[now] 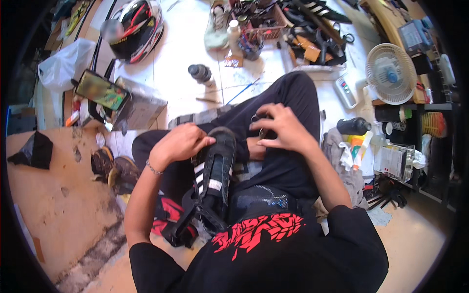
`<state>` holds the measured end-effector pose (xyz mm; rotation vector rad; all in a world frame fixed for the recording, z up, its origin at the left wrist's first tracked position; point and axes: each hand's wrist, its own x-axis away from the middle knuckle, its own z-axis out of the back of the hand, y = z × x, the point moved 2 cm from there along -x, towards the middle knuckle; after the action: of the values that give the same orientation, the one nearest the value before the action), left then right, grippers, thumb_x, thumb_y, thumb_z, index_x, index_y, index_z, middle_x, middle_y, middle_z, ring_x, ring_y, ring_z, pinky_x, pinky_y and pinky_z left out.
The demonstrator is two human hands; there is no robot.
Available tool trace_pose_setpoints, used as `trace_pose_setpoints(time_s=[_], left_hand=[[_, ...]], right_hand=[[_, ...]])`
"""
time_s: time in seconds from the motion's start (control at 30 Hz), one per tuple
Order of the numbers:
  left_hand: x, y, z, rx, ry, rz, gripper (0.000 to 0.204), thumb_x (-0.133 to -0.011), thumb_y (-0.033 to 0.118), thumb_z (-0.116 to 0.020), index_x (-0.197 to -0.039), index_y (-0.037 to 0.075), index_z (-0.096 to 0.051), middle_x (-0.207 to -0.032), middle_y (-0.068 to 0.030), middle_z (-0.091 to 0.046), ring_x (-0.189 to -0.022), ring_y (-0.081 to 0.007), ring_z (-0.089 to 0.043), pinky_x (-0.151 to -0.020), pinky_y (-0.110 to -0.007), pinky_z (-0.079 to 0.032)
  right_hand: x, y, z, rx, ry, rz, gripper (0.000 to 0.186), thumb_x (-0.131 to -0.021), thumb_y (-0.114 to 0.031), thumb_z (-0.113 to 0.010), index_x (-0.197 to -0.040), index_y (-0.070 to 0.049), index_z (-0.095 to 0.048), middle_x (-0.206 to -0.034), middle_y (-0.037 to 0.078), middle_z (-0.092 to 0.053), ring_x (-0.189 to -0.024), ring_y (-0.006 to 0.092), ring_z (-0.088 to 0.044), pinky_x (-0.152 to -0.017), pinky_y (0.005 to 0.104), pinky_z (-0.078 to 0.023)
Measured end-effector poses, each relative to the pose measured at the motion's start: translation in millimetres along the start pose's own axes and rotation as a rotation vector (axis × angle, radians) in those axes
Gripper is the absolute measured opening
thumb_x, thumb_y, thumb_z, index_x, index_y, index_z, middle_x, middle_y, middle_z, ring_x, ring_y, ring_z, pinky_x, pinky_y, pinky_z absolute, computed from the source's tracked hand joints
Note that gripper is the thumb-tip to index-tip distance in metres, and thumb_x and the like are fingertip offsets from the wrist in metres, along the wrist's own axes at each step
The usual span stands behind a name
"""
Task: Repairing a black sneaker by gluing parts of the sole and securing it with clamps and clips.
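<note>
The black shoe [222, 144] lies across my lap, toe pointing away from me and opening toward my belly. It has 3 white stripes down its left side and a white label in the lace gap. My left hand [178, 142] is at the toe: its fingers are curled in narrow, thumb and forefinger closed on the left edge there, so the shoe sits just to the right of those fingertips. My right hand [286, 129] is off to the right of the toe, apart from the shoe. Its fingers are bent and spread fairly wide, and the thumb stands away from them. A small dark thing [255, 118] with a ring shape shows by those fingertips; I can't tell what it is, or whether I'm holding it.

My black trousers [298, 93] are under the shoe and on both sides of it. Left of the shoe, past my knee, is a pair of worn brown shoes [122, 173], and a phone [101, 89] is propped farther out, beyond the toe. Straight beyond the toe are a blue stick [242, 93] and a dark, stubby cylinder [199, 72]. Well to the right of the shoe lies a dark bottle [351, 126], and a fan [391, 73] stands farther beyond it.
</note>
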<state>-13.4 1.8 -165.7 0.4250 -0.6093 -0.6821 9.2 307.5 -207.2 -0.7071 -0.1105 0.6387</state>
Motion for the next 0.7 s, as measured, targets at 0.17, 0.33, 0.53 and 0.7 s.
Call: trace_pose_setpoints(time_s=[0.17, 0.33, 0.53, 0.7], left_hand=[[-15, -21, -13, 0.023, -0.073, 0.007, 0.051, -0.100, 0.040, -0.060, -0.074, -0.002, -0.071, -0.076, -0.0276, -0.064, -0.077, -0.0469, -0.064, -0.071, -0.054, -0.051], [-19, -28, -15, 0.081, -0.082, 0.007, 0.051, -0.101, 0.040, -0.060, -0.075, -0.003, -0.069, -0.076, -0.0276, -0.063, -0.077, -0.0472, -0.062, -0.071, -0.053, -0.050], [-25, -27, -10, 0.122, -0.149, 0.025, 0.045, -0.101, 0.037, -0.061, -0.085, -0.003, -0.072, -0.080, -0.0287, -0.062, -0.080, -0.0486, -0.060, -0.068, -0.053, -0.049], [-25, -30, -11, 0.139, -0.163, 0.033, 0.046, -0.102, 0.037, -0.060, -0.084, -0.003, -0.070, -0.080, -0.0285, -0.062, -0.080, -0.0487, -0.060, -0.069, -0.053, -0.048]], right_hand=[[-12, 23, 1, -0.205, -0.076, -0.018, 0.013, -0.086, -0.020, -0.078, -0.093, -0.010, -0.074, -0.125, 0.008, -0.065, -0.114, 0.0288, -0.060, -0.096, 0.0403, -0.048], [-43, 58, 41, -0.550, 0.184, -0.156, 0.014, -0.092, -0.014, -0.074, -0.091, -0.001, -0.071, -0.126, 0.015, -0.067, -0.098, 0.0169, -0.066, -0.083, 0.0315, -0.052], [-85, 98, 50, -0.741, 0.469, -0.318, 0.019, -0.095, -0.020, -0.072, -0.103, -0.003, -0.068, -0.109, 0.005, -0.070, -0.092, 0.0104, -0.063, -0.081, 0.0260, -0.050], [-123, 131, 75, -0.447, 0.608, -0.346, 0.040, -0.088, -0.038, -0.080, -0.101, -0.002, -0.070, -0.084, 0.006, -0.070, -0.077, 0.0135, -0.065, -0.072, 0.0304, -0.052]])
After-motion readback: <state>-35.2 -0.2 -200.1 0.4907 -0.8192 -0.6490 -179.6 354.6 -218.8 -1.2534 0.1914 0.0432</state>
